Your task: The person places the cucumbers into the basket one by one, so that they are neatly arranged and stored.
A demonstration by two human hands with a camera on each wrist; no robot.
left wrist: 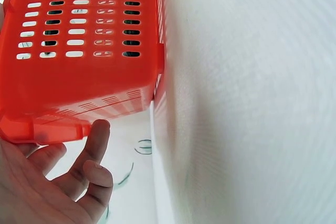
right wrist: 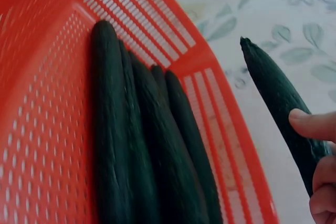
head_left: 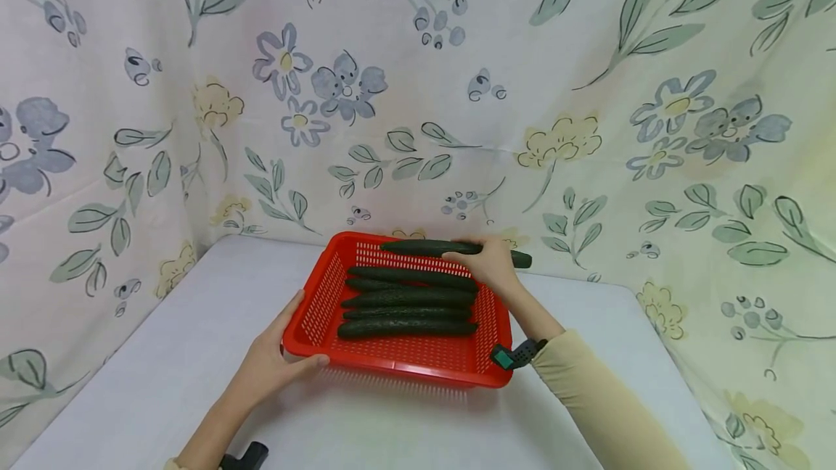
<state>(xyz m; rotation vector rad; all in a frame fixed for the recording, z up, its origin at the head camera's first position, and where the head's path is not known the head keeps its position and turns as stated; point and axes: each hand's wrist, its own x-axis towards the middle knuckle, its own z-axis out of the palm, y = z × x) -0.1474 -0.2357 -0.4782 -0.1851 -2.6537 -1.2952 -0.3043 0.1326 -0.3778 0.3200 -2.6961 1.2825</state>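
Observation:
A red plastic basket (head_left: pixel 398 366) with slotted walls stands on the white table. Several dark green cucumbers (head_left: pixel 408 328) lie side by side in it, lengthwise. My left hand (head_left: pixel 268 365) holds the basket's near left corner, thumb at the front rim; in the left wrist view its other fingers (left wrist: pixel 98 142) bend beside the wall. Above the basket's far right rim, my right hand (head_left: pixel 491 265) grips another cucumber (head_left: pixel 421 247) around its middle. The right wrist view shows that cucumber (right wrist: pixel 275 85) outside the rim, tip pointing away, with thumb and fingers around it.
The white tabletop (head_left: pixel 242 289) extends around the basket. Behind it hangs a floral cloth (head_left: pixel 418 93), which also covers the left and right sides. Dark bands with small devices sit on both wrists, the right one (head_left: pixel 516 355) close to the basket's right rim.

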